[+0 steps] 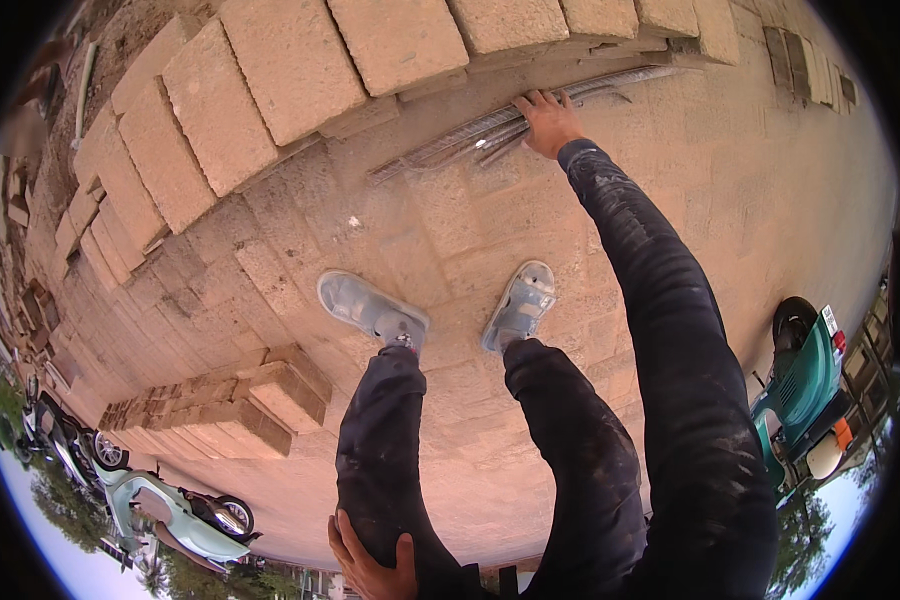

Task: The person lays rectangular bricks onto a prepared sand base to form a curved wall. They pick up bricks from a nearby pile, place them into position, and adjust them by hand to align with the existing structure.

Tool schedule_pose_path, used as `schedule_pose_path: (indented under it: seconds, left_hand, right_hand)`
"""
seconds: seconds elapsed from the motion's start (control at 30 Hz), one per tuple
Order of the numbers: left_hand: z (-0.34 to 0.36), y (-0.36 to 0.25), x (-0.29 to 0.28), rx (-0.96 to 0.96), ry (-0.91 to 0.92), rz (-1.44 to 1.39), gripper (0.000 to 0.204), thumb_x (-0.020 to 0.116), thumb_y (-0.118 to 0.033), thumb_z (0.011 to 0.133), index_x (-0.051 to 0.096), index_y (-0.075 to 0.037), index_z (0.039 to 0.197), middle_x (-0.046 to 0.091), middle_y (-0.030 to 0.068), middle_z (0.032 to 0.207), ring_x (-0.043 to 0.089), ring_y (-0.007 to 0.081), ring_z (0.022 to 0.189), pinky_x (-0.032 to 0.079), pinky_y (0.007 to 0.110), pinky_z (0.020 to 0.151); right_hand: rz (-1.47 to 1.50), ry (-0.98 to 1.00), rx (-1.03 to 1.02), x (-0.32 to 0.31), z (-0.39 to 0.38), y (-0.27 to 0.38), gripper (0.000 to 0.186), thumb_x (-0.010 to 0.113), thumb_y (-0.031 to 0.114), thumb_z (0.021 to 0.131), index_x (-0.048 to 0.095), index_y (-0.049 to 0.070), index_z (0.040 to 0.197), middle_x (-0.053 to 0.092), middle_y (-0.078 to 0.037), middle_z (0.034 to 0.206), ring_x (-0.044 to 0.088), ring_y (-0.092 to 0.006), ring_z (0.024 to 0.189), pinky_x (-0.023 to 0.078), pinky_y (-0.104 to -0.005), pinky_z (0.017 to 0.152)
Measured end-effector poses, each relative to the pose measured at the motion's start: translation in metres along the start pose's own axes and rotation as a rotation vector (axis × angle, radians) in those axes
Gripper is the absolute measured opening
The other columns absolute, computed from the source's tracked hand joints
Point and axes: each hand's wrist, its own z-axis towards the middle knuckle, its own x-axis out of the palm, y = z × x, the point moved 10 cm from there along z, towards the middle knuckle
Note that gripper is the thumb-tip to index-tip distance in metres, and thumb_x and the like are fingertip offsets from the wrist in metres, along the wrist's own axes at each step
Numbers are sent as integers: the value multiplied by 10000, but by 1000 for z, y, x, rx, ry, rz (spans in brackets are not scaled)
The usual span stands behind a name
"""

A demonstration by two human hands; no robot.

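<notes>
My right hand (550,122) reaches far out and down. Its fingers curl over a bundle of thin grey metal rods (460,140), which lies on the paved ground along the foot of a row of large tan blocks (295,75). Some rod ends stick out on the left of the hand, and others run on to its right. The underside of the grip is hidden. Down by the lower edge, my left hand (375,562) rests on my left leg (385,450), its fingers spread and holding nothing.
My feet in grey sandals (360,303) stand on dusty pavers. A low stack of blocks (210,415) is at the left, with a pale green scooter (170,515) beyond it. A teal scooter (805,390) stands at the right. More blocks (805,65) lie far right.
</notes>
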Motion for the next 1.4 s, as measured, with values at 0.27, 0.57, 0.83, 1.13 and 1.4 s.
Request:
schedule_pose_path:
  seconds: [0.27, 0.57, 0.83, 1.13, 1.4]
  left_hand:
    - [6, 14, 0, -52, 29, 1, 821, 738, -346, 836, 350, -2, 1472, 411, 318, 1406, 435, 502, 1266, 392, 524, 1035]
    - [-10, 24, 5, -51, 27, -79, 801, 726, -335, 843, 350, -26, 1480, 374, 325, 1433, 415, 518, 1278, 380, 530, 1048]
    - [-30, 50, 44, -53, 46, -259, 925, 689, -517, 841, 265, -49, 1518, 299, 290, 1495, 334, 463, 1367, 312, 533, 1096]
    - [48, -19, -78, 380, -28, -2073, 632, 495, -656, 921, 617, -72, 1129, 658, 136, 1101, 615, 274, 1061, 370, 466, 1082]
    - [5, 45, -210, -53, -594, -1922, 570, 439, -524, 1023, 371, -137, 609, 334, 5, 568, 318, 155, 555, 375, 325, 673]
  right_hand:
    - [-160, 269, -162, 25, 27, 12, 786, 869, 339, 674, 520, 93, 1335, 541, -90, 1342, 491, -284, 1287, 445, -419, 1045]
    - [-139, 253, -420, 30, -40, 42, 632, 744, 449, 799, 564, 68, 1270, 618, -166, 1199, 582, -337, 1164, 472, -425, 981]
    - [261, 484, -625, -39, -170, 160, 578, 613, 551, 879, 635, 10, 1079, 679, -242, 951, 656, -417, 943, 511, -489, 845]
    - [684, 648, -842, -220, -324, 300, 677, 514, 610, 929, 576, -40, 1109, 650, -291, 865, 646, -458, 868, 506, -518, 771]
    - [868, 213, -740, -347, -314, 317, 435, 664, 375, 903, 625, -19, 1080, 656, -224, 795, 631, -452, 825, 492, -504, 715]
